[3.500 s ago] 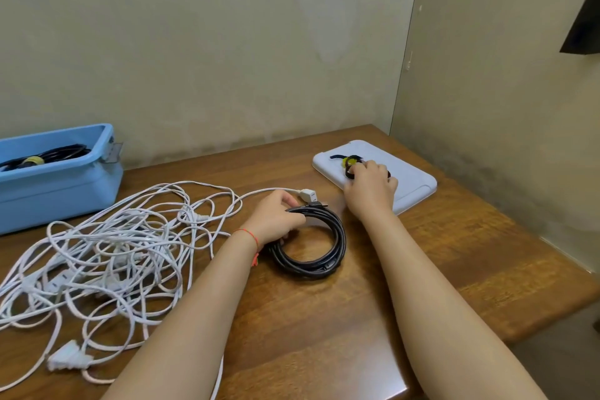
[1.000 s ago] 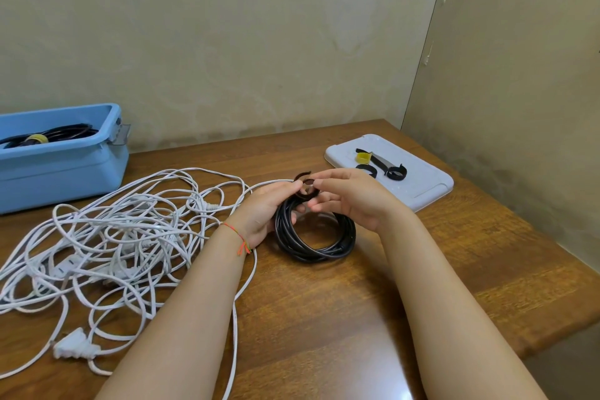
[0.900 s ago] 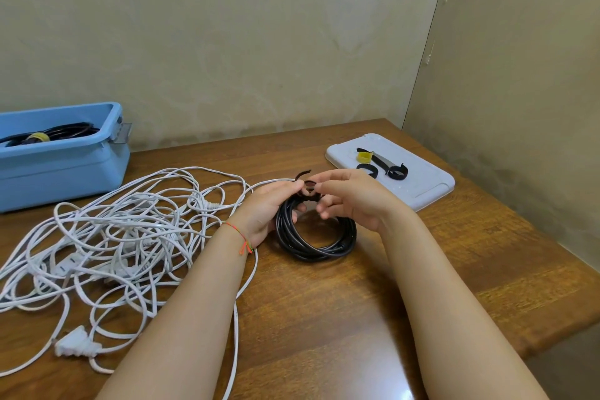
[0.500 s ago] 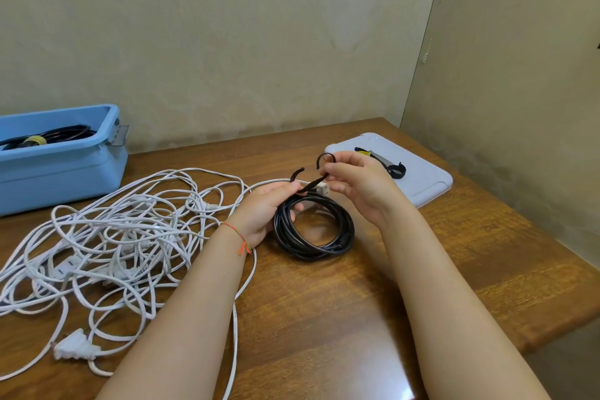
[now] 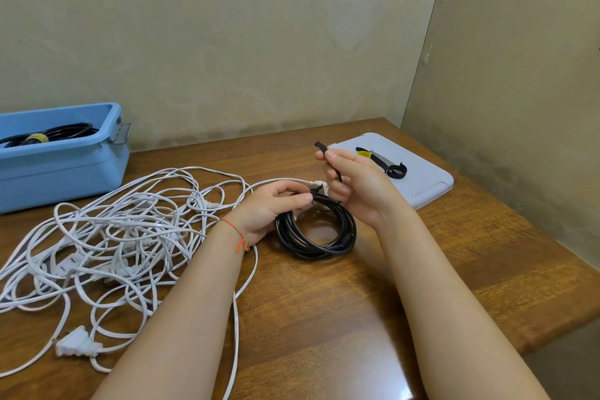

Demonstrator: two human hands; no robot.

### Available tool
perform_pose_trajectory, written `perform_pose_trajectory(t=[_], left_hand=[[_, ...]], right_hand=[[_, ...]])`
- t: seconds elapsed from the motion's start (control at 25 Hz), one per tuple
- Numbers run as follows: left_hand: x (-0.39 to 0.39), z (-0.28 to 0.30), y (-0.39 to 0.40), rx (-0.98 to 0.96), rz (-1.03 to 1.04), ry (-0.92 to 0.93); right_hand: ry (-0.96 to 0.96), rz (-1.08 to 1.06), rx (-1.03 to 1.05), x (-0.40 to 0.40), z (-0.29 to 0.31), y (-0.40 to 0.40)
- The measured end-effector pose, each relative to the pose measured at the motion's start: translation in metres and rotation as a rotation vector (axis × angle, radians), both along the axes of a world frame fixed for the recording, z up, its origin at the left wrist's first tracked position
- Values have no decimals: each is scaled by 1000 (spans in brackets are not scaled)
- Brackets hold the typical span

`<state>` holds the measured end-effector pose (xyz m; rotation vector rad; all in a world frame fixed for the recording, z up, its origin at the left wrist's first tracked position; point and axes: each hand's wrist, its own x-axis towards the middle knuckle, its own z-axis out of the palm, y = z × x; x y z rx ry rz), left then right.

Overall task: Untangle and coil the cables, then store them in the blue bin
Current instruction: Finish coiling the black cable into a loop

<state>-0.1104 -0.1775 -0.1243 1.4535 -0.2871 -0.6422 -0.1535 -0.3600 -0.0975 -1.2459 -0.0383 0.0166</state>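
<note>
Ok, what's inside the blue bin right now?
The blue bin holds a coiled black cable bound with a yellow tie. The bin's near wall hides its floor, and its left part is out of frame.

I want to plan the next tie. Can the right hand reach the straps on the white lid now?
Probably yes: the straps lie just beyond the right hand with nothing between, but that hand already pinches a black strap.

Room corner, seen from the headcam

I see a brown wooden table (image 5: 341,302) pushed into a corner where two plain beige walls (image 5: 227,26) meet; the light is soft and even, with a sheen on the tabletop
</note>
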Motion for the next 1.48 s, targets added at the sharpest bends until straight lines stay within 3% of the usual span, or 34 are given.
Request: perform_pose_trajectory(t=[0.16, 0.28, 0.44, 0.56, 0.68, 0.8, 0.96, 1.32, 1.48], left_hand=[[3, 12, -4, 25, 119, -74], [7, 22, -10, -73, 194, -143], [5, 29, -7, -186, 33, -88], [3, 28, -6, -169, -52, -6], [3, 29, -7, -72, -37, -71], [-2, 31, -10, -22, 4, -137], [-8, 34, -18, -54, 121, -23], [-2, 29, -23, -94, 486, 40], [1, 30, -19, -109, 497, 21]], right_hand=[[25, 15, -85, -3, 4, -2], [-31, 24, -158, -7, 5, 11], [-70, -107, -156, -7, 3, 25], [-38, -142, -261, -4, 0, 25], [-21, -152, -318, -3, -1, 27], [-38, -191, -305, -3, 0, 29], [-66, -256, -288, -3, 1, 33], [-29, -264, -398, -6, 4, 35], [-21, -234, -517, -6, 3, 38]])
